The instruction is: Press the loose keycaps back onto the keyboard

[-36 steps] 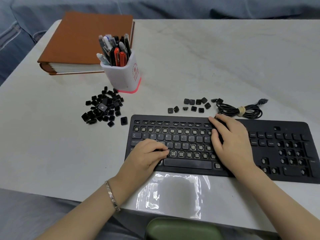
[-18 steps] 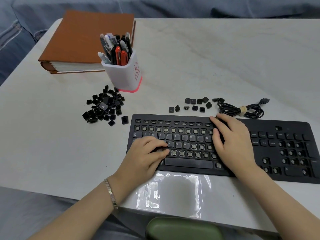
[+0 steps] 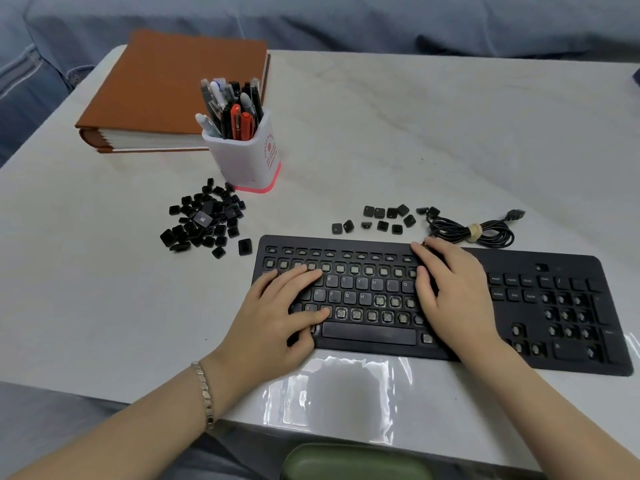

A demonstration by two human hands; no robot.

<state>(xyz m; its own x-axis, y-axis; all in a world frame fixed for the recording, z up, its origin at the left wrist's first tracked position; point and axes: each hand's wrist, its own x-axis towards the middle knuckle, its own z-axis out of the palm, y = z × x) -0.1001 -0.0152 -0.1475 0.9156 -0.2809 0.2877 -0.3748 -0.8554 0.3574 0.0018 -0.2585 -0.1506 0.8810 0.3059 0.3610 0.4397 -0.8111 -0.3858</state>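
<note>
A black keyboard [image 3: 568,362] lies across the near table, with several keys fitted and several bare switch sockets. My left hand [image 3: 273,317] lies flat on its left letter keys, fingers spread and straight, the thumb on the bottom row. My right hand [image 3: 453,292] rests flat on the right end of the letter block, fingers reaching the top rows. A heap of loose black keycaps [image 3: 204,223] sits left of the keyboard. A smaller scatter of keycaps [image 3: 384,220] lies just behind its top edge.
A white pen cup [image 3: 246,157] full of pens stands behind the heap. A brown binder [image 3: 162,88] lies at the far left. The keyboard's coiled cable [image 3: 474,232] rests behind my right hand. A clear plastic sheet [image 3: 332,393] lies at the near edge.
My left hand has opened from curled fingers pressing near the lower left keys to spread fingers reaching up the left rows. My right hand has stayed in place.
</note>
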